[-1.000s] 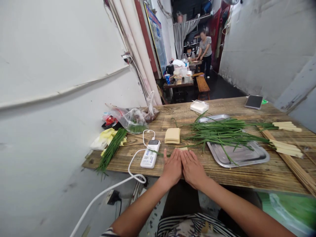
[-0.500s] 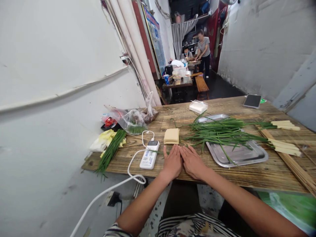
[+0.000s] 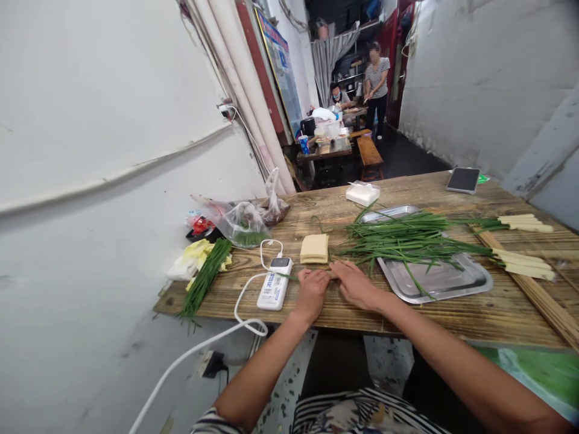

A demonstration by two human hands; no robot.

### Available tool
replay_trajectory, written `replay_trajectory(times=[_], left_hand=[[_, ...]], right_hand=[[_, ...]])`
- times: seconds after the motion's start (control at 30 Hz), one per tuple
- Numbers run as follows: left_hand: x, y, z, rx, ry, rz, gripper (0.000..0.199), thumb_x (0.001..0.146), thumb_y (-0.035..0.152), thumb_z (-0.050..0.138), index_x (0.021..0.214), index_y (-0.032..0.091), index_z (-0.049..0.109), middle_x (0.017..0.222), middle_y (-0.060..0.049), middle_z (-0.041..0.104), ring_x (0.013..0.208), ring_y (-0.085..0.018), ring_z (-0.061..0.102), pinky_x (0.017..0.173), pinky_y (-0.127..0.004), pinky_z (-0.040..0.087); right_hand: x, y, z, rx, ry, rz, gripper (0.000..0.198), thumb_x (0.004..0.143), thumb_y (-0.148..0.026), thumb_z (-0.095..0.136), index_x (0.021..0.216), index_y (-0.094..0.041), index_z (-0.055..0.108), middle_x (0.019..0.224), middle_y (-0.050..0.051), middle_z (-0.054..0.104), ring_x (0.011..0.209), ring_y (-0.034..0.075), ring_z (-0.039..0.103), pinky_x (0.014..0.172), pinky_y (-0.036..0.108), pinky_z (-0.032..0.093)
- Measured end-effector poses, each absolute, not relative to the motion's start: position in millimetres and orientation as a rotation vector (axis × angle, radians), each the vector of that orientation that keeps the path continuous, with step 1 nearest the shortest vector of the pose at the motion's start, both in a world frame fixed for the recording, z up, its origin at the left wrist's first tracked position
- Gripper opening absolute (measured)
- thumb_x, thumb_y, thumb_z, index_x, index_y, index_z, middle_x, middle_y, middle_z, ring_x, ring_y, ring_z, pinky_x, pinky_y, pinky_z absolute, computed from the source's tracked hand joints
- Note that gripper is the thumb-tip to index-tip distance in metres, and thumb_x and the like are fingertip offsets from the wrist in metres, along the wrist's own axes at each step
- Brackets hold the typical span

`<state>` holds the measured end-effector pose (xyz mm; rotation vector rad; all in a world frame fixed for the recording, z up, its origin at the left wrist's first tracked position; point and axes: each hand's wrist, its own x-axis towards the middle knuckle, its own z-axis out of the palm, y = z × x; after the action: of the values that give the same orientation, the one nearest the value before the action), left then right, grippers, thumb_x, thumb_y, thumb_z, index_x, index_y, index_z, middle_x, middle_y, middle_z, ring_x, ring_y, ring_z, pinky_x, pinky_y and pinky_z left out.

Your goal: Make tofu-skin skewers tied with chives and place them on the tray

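Note:
My left hand (image 3: 313,293) rests on the wooden table with its fingers curled over a roll, mostly hidden, of which a pale sliver shows between the hands. A thin green chive stalk (image 3: 289,276) sticks out to the left of that hand, across the power bank. My right hand (image 3: 357,286) lies close beside it, fingers stretched out and touching the roll's right end. Just beyond both hands sits a stack of square, pale yellow tofu sheets (image 3: 314,249). Long chives (image 3: 402,238) lie across a metal tray (image 3: 434,285) to the right.
A white power bank (image 3: 272,288) with a cable lies left of my hands. Further left are a chive bundle (image 3: 205,278) and plastic bags (image 3: 244,223). Pale rolls with chives (image 3: 525,265), bamboo sticks (image 3: 538,301) and a phone (image 3: 463,179) are right. Two people are in the background.
My left fingers have curled in from lying flat, and the hands have parted slightly. The standing person in the background has straightened up and moved from the far table.

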<state>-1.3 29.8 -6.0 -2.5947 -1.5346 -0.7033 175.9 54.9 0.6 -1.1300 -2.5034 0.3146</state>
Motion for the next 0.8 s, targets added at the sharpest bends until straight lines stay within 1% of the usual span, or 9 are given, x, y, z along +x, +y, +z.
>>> replay_trajectory(times=[0.1,0.2,0.3,0.37,0.43,0.53,0.63,0.8], left_hand=[[-4,33,-8,-2.606,-1.514,-0.713,0.026,0.095,0.014,0.043,0.1,0.022,0.067,0.1,-0.004,0.071,0.098,-0.017,0.061,0.093,-0.037,0.03],[-5,37,-6,-2.629,-1.49,-0.708,0.026,0.095,0.015,0.043,0.099,0.023,0.067,0.097,-0.004,0.072,0.096,-0.016,0.062,0.094,-0.037,0.029],[-5,40,-1,-2.653,-1.484,-0.678,0.027,0.096,0.016,0.041,0.098,0.022,0.068,0.096,-0.004,0.072,0.093,-0.017,0.061,0.095,-0.039,0.028],[-5,41,1,-2.662,-1.482,-0.655,0.029,0.097,0.015,0.039,0.099,0.021,0.067,0.098,-0.005,0.071,0.095,-0.017,0.06,0.095,-0.04,0.028],[-4,41,3,-2.661,-1.481,-0.625,0.028,0.097,0.015,0.039,0.1,0.02,0.066,0.1,-0.006,0.07,0.098,-0.018,0.059,0.095,-0.04,0.027],[-5,41,3,-2.628,-1.534,-0.564,0.023,0.095,0.018,0.044,0.106,0.022,0.065,0.101,-0.005,0.067,0.1,-0.019,0.056,0.091,-0.04,0.029],[-6,45,2,-2.59,-1.601,-0.511,0.023,0.093,0.019,0.048,0.11,0.023,0.063,0.099,-0.005,0.064,0.097,-0.02,0.054,0.086,-0.038,0.031],[-7,54,-1,-2.62,-1.532,-0.463,0.024,0.094,0.016,0.044,0.101,0.018,0.066,0.092,-0.005,0.063,0.092,-0.019,0.054,0.082,-0.035,0.033]], right_hand=[[190,64,2,-1.133,-2.299,0.248,0.048,0.082,-0.008,0.039,0.127,-0.012,0.055,0.135,0.015,0.053,0.125,0.021,0.047,0.104,0.042,0.034],[195,61,3,-1.069,-2.314,0.189,0.034,0.09,-0.012,0.04,0.114,-0.017,0.063,0.121,0.012,0.063,0.113,0.02,0.055,0.097,0.038,0.038],[189,52,2,-0.998,-2.459,0.088,0.026,0.093,-0.015,0.042,0.108,-0.017,0.064,0.113,0.01,0.065,0.112,0.02,0.053,0.095,0.037,0.036],[183,49,2,-1.015,-2.516,-0.001,0.023,0.093,-0.016,0.044,0.107,-0.015,0.063,0.11,0.011,0.065,0.112,0.022,0.05,0.096,0.037,0.034],[178,49,4,-1.071,-2.557,-0.071,0.02,0.093,-0.017,0.046,0.103,-0.014,0.064,0.104,0.011,0.065,0.107,0.023,0.05,0.093,0.037,0.035],[175,55,11,-1.148,-2.616,-0.123,0.02,0.094,-0.019,0.045,0.095,-0.014,0.065,0.095,0.01,0.064,0.097,0.023,0.05,0.085,0.036,0.035],[174,67,17,-1.168,-2.674,-0.098,0.022,0.095,-0.02,0.044,0.093,-0.015,0.066,0.095,0.01,0.063,0.095,0.023,0.048,0.081,0.035,0.034],[176,83,19,-1.086,-2.795,-0.05,0.024,0.094,-0.018,0.044,0.09,-0.014,0.067,0.093,0.01,0.062,0.094,0.022,0.046,0.078,0.034,0.033]])
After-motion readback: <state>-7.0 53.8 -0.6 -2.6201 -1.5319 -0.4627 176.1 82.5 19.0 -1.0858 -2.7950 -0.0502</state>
